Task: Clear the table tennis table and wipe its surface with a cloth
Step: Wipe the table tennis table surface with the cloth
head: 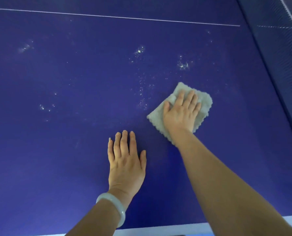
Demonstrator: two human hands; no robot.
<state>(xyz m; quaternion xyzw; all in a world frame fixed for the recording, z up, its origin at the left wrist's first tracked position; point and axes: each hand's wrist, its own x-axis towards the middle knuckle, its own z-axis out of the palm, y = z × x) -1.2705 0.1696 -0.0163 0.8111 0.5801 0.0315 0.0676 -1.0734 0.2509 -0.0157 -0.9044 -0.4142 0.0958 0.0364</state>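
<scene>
Right hand: fingers straight, slightly spread, palm flat on a folded grey cloth, pressing it to the blue desk. Cloth edges show round the hand.

Left hand: nearer the body, left of the right hand, flat on bare desk, fingers straight and close together, holding nothing. Pale bangle on its wrist.

White specks scattered beyond both hands, some just past the cloth's left edge, others well to the left. Thin white line far beyond. White desk border behind the wrists. Dark mesh strip right of the cloth.
</scene>
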